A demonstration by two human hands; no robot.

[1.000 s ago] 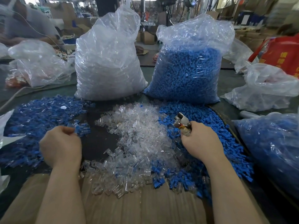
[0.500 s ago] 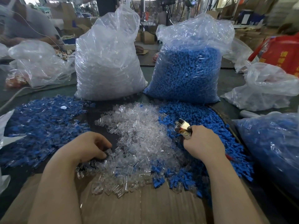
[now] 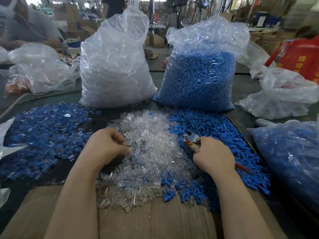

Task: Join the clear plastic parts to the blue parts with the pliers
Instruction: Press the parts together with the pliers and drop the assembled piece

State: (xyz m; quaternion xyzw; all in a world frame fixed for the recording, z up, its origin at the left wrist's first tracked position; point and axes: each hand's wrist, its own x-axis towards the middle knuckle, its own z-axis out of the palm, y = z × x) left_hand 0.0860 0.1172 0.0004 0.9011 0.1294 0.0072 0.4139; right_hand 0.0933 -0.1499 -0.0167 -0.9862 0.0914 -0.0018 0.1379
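A pile of clear parts [image 3: 151, 149] is heaped between two piles of blue parts [image 3: 43, 133], left and right. Two filled bags [image 3: 115, 69] are stood side by side behind them.

clear-parts bag [image 3: 117, 66] | small label reads roughly "SJ-01/" | red bag [image 3: 300, 57] | yellow characters, unreadable

We note a bare dark strip of table [image 3: 51, 171] at 9 o'clock, between the heap of joined blue-and-clear pieces [image 3: 43, 130] and the central heap of loose clear plastic caps [image 3: 150, 152]. At 12 o'clock two tall filled plastic sacks [image 3: 117, 69] block passage. At 3 o'clock, the loose blue parts heap [image 3: 215, 128] and a blue-filled bag [image 3: 290, 152] crowd the edge.
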